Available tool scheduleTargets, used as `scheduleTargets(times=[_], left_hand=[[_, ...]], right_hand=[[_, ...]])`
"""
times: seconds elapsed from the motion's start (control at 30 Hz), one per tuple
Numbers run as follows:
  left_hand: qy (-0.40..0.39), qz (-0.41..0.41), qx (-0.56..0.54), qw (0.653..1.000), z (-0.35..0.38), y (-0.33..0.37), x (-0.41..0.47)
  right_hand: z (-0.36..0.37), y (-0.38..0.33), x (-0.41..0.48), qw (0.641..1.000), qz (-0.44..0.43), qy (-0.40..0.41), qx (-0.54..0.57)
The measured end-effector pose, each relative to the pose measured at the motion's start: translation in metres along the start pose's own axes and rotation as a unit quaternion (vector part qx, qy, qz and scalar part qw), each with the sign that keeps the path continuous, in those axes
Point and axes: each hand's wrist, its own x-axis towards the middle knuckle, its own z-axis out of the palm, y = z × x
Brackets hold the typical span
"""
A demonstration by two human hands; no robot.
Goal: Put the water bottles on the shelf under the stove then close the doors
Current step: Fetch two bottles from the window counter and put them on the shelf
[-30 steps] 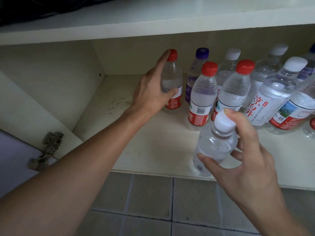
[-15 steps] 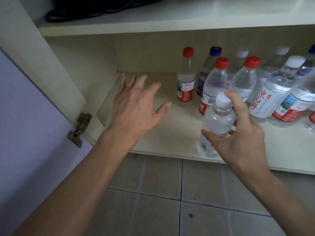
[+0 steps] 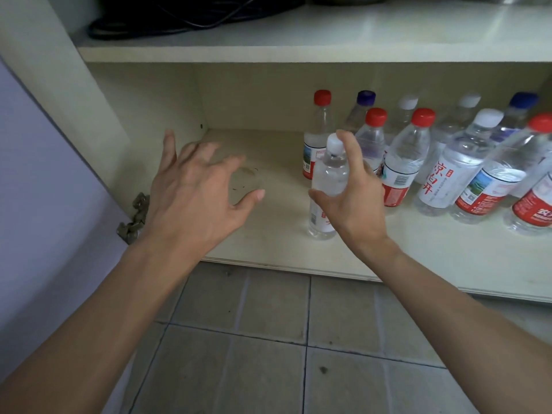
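A small clear water bottle with a white cap (image 3: pixel 330 177) stands upright near the front of the lower cabinet shelf (image 3: pixel 268 234). My right hand (image 3: pixel 358 204) is wrapped around it, thumb in front and index finger raised beside the cap. My left hand (image 3: pixel 194 198) hovers open with fingers spread over the bare left part of the shelf and holds nothing. Behind and to the right stand several more bottles with red, white and blue caps; the leftmost is a red-capped bottle (image 3: pixel 321 124) at the back.
The left cabinet door (image 3: pixel 44 204) stands open, its metal hinge (image 3: pixel 134 219) just left of my left wrist. The shelf above (image 3: pixel 298 52) carries black cables (image 3: pixel 179 16). Grey floor tiles (image 3: pixel 268 354) lie below the shelf's front edge.
My left hand let go of the red-capped bottle at the back and drew away to the left, open. My right hand brought the white-capped bottle onto the shelf, where it now stands.
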Motion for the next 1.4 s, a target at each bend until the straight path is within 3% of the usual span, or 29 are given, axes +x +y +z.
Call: scheduleTargets(times=[0.67, 1.03, 1.4], left_hand=[[-0.022, -0.008, 0.005, 1.000, 0.020, -0.023, 0.002], [-0.028, -0.054, -0.041, 0.997, 0.016, -0.021, 0.001], [-0.062, -0.088, -0.059, 0.992, -0.003, 0.004, -0.002]], right_hand=[[0.051, 0.003, 0.068, 0.997, 0.019, 0.012, -0.072], [0.046, 0.005, 0.077, 0.997, 0.019, -0.016, -0.073], [0.020, -0.004, 0.044, 0.991, -0.022, 0.006, -0.131]])
